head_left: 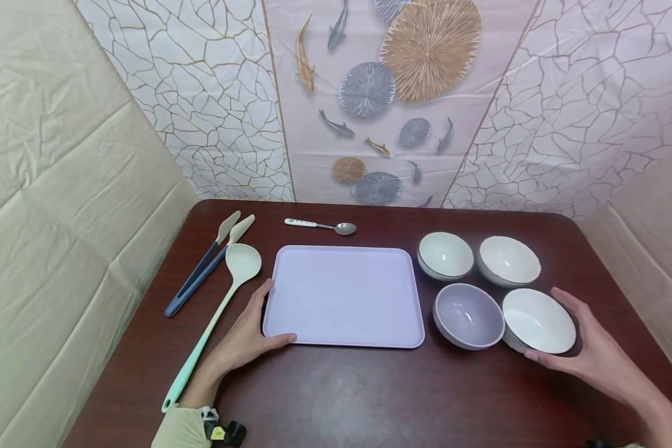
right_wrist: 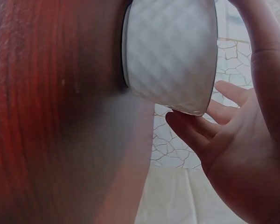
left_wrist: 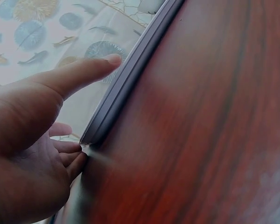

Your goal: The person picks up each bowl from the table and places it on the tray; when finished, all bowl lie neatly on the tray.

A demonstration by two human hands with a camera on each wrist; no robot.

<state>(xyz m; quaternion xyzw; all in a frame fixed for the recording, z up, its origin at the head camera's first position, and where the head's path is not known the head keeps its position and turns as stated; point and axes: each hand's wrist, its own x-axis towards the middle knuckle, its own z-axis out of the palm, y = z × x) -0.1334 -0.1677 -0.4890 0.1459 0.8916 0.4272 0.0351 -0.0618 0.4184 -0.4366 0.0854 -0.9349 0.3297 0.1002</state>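
Note:
At the lavender tray's (head_left: 344,295) near left corner rests my left hand (head_left: 246,339), its thumb along the near edge and fingers by the left side. The left wrist view shows that thumb (left_wrist: 84,74) straight and the other fingertips touching the tray rim (left_wrist: 126,74). My right hand (head_left: 599,354) is spread around the right side of a white bowl (head_left: 539,322), thumb at its near side. Fingertips touch the bowl's quilted wall (right_wrist: 172,51) in the right wrist view, with the palm (right_wrist: 242,163) apart from it.
Touching or close to the white bowl is a lavender bowl (head_left: 468,316). Behind stand a pale bowl (head_left: 445,255) and a wavy-rimmed bowl (head_left: 508,260). Blue-handled tongs (head_left: 201,274) and a mint-handled ladle (head_left: 213,323) lie left; a spoon (head_left: 319,225) lies beyond the tray.

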